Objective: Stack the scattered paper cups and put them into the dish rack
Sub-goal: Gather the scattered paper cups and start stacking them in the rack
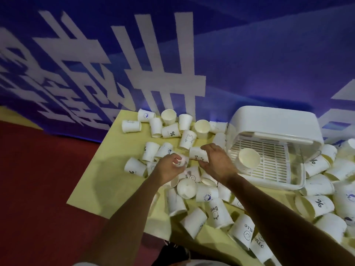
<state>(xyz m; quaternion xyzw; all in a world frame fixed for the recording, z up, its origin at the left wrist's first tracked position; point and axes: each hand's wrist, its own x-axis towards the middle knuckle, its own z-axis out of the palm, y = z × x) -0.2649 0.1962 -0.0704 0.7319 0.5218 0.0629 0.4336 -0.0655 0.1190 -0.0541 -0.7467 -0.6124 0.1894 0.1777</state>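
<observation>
Several white paper cups lie scattered on the yellow table point(107, 181), most on their sides. My left hand point(170, 168) grips one small cup point(181, 162) near the table's middle. My right hand point(218, 162) holds another cup point(197, 153) lying on its side, its mouth end toward the left-hand cup; the two cups nearly meet. The white dish rack point(269, 120) stands to the right with its lid raised. A cup stack point(247, 158) lies on the rack's slotted floor, open mouth facing me.
More cups are heaped to the right of the rack point(322, 181) and along the table's near edge point(240, 229). A blue wall banner with white characters point(163, 60) rises behind the table. Red floor point(38, 189) lies to the left.
</observation>
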